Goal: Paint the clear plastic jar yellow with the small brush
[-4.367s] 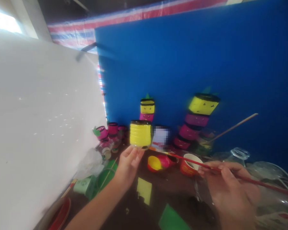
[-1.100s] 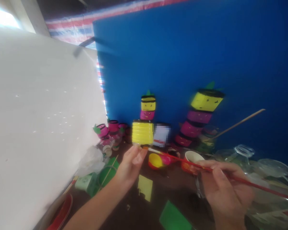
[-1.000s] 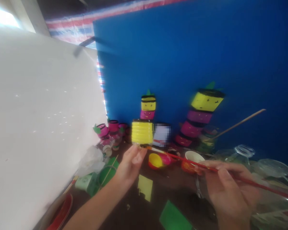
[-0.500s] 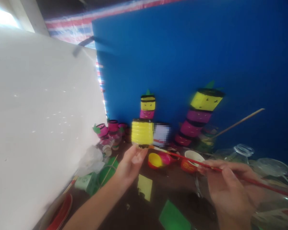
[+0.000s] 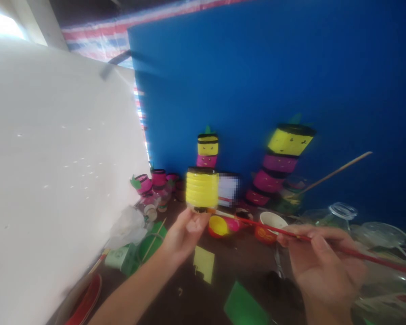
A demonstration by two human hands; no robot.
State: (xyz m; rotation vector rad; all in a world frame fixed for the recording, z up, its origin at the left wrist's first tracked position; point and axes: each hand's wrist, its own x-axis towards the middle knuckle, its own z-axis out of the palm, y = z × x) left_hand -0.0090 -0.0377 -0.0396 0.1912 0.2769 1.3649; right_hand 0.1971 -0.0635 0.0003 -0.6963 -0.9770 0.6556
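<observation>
A ribbed yellow container with a black band at its top and black paint near its base is held up from below in the fingers of my left hand. My right hand grips a long red paintbrush, whose tip touches or lies very near the container's lower edge. Just below the brush are a bowl with yellow paint and one with pink paint. A white-and-red cup stands between the hands.
Stacked yellow and magenta figures stand against the blue board. Clear plastic bottles are at the right. Yellow paper and green paper lie on the dark table. Magenta pots stand at the left.
The yellow container has turned slightly and shifted a little to the right in my left hand. My right hand and the brush have moved slightly left.
</observation>
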